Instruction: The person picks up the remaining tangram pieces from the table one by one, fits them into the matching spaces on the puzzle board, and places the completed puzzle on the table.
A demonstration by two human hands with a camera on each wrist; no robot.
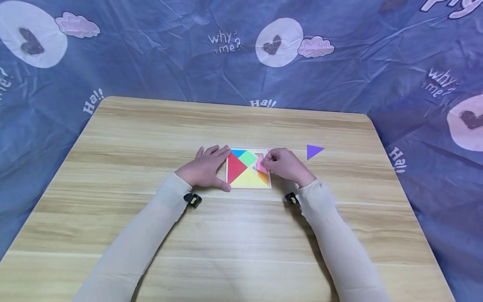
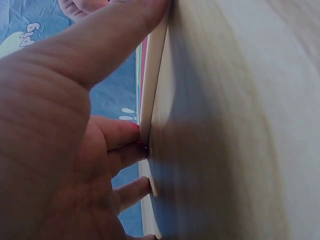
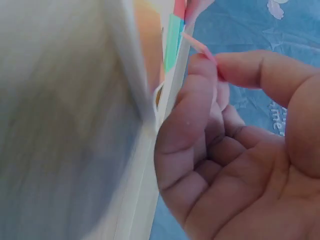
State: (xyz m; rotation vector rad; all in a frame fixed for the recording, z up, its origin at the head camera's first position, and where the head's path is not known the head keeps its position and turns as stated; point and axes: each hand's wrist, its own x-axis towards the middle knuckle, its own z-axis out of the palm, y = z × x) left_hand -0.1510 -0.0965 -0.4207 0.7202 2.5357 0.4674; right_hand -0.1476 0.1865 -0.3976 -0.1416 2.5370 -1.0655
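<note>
A square tangram board (image 1: 249, 187) lies flat on the table. In it sit a red triangle (image 1: 237, 168), a yellow triangle (image 1: 249, 179), a blue piece (image 1: 237, 152), a green square (image 1: 248, 158) and an orange piece (image 1: 263, 178). My left hand (image 1: 206, 167) rests against the board's left side, fingers and thumb spread along its edge. Between thumb and index finger, my right hand (image 1: 285, 165) pinches a pink tangram piece (image 1: 260, 165), tilted over the board's right part. The right wrist view shows this pink piece (image 3: 199, 46) nearly edge-on.
A purple triangle (image 1: 314, 152) lies loose on the wooden table (image 1: 241, 235), right of the board. Behind the table hangs a blue printed cloth (image 1: 181, 54). Each wrist carries a small black device (image 1: 193, 200).
</note>
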